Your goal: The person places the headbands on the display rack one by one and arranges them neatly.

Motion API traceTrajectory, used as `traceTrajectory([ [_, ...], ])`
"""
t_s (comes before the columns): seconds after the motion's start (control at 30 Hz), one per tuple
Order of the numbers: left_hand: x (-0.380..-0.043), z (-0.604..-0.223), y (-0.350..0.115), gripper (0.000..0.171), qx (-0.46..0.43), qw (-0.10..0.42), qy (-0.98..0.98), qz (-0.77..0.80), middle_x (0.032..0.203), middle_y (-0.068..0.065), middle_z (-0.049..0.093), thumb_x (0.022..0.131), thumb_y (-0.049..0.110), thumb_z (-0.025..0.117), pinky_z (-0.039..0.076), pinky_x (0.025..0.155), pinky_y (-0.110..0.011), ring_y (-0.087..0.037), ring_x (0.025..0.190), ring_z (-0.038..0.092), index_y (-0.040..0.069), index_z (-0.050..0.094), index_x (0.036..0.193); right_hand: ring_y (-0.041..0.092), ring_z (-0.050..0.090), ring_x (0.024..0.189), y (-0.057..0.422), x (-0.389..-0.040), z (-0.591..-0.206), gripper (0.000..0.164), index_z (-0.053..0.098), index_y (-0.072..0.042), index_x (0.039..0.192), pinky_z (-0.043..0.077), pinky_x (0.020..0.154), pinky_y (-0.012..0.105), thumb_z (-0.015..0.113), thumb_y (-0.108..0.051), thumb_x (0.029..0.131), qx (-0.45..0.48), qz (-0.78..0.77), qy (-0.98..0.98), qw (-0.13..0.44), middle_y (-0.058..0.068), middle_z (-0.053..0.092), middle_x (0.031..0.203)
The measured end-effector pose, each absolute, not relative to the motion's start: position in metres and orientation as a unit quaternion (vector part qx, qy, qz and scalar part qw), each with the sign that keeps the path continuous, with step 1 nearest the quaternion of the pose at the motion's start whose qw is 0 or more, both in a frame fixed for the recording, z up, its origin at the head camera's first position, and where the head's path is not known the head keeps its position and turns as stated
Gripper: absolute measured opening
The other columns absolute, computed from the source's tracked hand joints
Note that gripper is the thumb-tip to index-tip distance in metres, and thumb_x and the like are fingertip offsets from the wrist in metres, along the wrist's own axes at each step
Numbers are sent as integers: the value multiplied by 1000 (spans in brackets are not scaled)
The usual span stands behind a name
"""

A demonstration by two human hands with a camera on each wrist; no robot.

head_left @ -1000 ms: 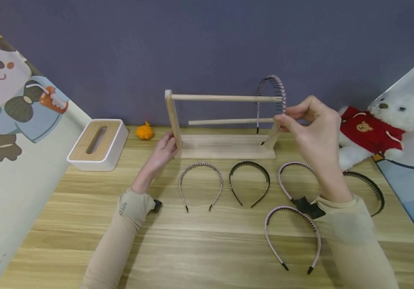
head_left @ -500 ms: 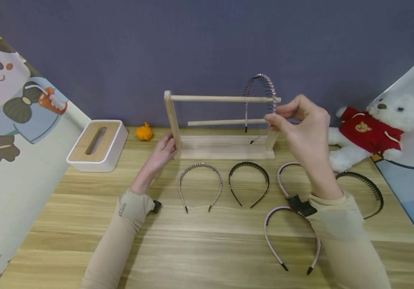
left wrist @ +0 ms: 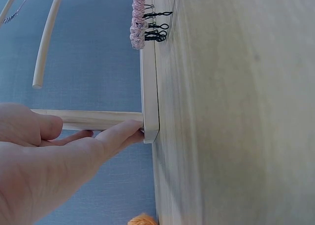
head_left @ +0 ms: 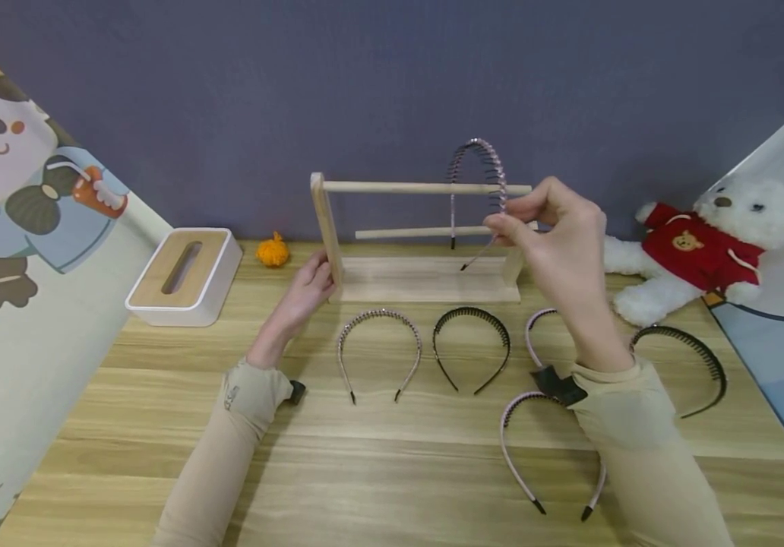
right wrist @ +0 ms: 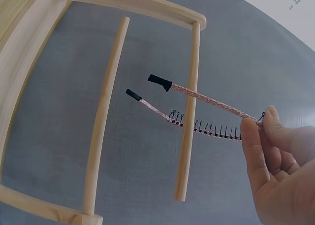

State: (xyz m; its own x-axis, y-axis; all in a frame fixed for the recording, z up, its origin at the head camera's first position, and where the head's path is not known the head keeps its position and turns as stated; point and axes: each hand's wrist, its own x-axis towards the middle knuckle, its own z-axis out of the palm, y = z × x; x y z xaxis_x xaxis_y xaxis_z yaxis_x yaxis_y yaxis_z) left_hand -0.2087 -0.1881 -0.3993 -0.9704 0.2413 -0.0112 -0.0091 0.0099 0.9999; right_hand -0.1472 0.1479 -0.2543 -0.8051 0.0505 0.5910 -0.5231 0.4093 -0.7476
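A wooden rack (head_left: 426, 287) with two rods stands against the dark wall. My left hand (head_left: 306, 287) holds the foot of its left post (left wrist: 93, 117), fingertips right at the base. My right hand (head_left: 556, 235) pinches one side of a pink wrapped headband (head_left: 476, 144) with black wire teeth. The headband straddles the upper rod (head_left: 385, 187) near its free right end, arch up. In the right wrist view its black-capped ends (right wrist: 160, 81) point away from the thumb and fingertips, and the rod crosses between its two arms.
In front of the rack lie a pink headband (head_left: 381, 311), a black one (head_left: 472, 310) and more on the right, partly under the right arm. A tissue box (head_left: 183, 273) and an orange yarn pumpkin (head_left: 273, 249) stand left; a white teddy bear (head_left: 700, 243) sits right.
My right hand has moved left, carrying the headband along the upper rod from its right end inward. The left hand stays at the post.
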Motion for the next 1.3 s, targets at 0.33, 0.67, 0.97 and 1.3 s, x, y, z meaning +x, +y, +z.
traceTrajectory([
  [0.33, -208, -399, -187, 51, 78, 88, 713, 691, 157, -43, 33, 118, 9, 25, 28, 127, -50, -48, 154, 31, -12, 17, 164, 4, 71, 66, 139, -151, -257, 19, 65, 11, 91, 62, 65, 22, 84, 9, 87, 167, 515, -791, 285, 15, 76, 89],
  [0.67, -206, -397, -187, 51, 72, 86, 719, 686, 155, -42, 36, 118, 9, 26, 30, 126, -49, -47, 153, 33, -11, 19, 164, 6, 74, 68, 131, -155, -257, 20, 65, 11, 91, 64, 67, 25, 84, 11, 86, 165, 546, -775, 274, 17, 77, 92],
  [0.97, -209, -399, -188, 50, 81, 81, 721, 684, 155, -42, 36, 118, 9, 25, 30, 126, -51, -48, 152, 34, -12, 20, 164, 7, 74, 71, 124, -160, -258, 19, 66, 11, 91, 64, 69, 26, 84, 9, 88, 166, 559, -767, 266, 19, 78, 94],
  [1.3, -207, -397, -188, 50, 80, 81, 723, 681, 156, -41, 36, 119, 10, 25, 31, 126, -50, -47, 153, 33, -12, 20, 164, 5, 73, 68, 113, -165, -263, 19, 65, 11, 90, 63, 66, 25, 84, 11, 86, 179, 559, -762, 276, 18, 77, 91],
])
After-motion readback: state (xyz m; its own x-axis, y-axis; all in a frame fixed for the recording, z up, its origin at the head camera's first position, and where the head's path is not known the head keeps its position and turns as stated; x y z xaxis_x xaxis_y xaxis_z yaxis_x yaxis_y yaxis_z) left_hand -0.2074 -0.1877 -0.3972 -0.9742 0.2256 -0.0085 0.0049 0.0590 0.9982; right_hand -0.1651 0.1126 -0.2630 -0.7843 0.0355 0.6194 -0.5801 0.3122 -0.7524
